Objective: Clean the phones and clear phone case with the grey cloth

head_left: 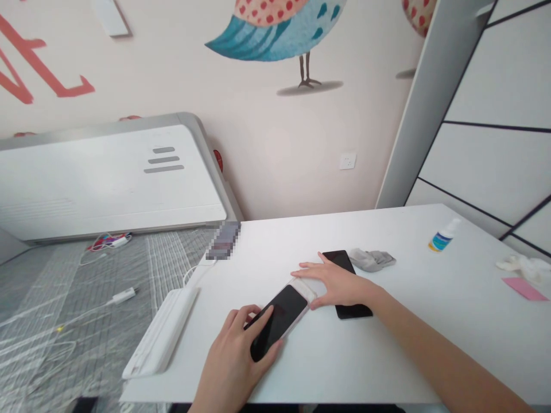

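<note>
My left hand grips the near end of a black-screened phone that lies half in a clear case on the white table. My right hand lies flat with fingers stretched out, its fingertips pressing the far end of the case. Under the right palm a second black phone lies flat on the table. A crumpled grey cloth sits just right of that phone.
A small spray bottle lies at the far right, with a pink sheet and white cloth by the right edge. A white power strip rests on the table's left edge. Cables trail over the grey floor. A white board leans on the wall.
</note>
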Demonstrator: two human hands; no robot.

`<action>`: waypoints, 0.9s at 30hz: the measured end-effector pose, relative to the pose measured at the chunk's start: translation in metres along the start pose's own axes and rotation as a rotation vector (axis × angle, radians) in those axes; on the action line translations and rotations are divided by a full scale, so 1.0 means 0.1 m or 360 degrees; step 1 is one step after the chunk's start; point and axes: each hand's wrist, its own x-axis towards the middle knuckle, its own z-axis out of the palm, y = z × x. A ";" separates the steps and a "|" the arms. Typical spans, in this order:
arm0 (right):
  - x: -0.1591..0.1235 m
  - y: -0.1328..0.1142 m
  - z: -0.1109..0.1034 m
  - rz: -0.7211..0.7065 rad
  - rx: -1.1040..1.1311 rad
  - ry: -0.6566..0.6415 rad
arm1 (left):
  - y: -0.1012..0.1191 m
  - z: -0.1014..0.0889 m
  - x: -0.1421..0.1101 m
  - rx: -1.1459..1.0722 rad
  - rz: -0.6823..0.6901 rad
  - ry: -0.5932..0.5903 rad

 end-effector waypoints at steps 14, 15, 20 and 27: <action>-0.02 0.08 0.05 -0.0097 0.0041 0.0085 | 0.05 0.07 0.26 0.0113 0.0304 -0.0086; -0.02 0.08 0.05 -0.0104 0.0041 0.0097 | 0.05 0.07 0.27 0.0112 0.0317 -0.0103; -0.02 0.07 0.06 -0.0086 0.0079 0.0096 | 0.06 0.06 0.28 0.0079 0.0269 -0.0158; -0.09 0.08 0.04 -0.0013 0.0058 0.0084 | -0.22 0.04 0.08 -0.0053 0.0120 -0.0113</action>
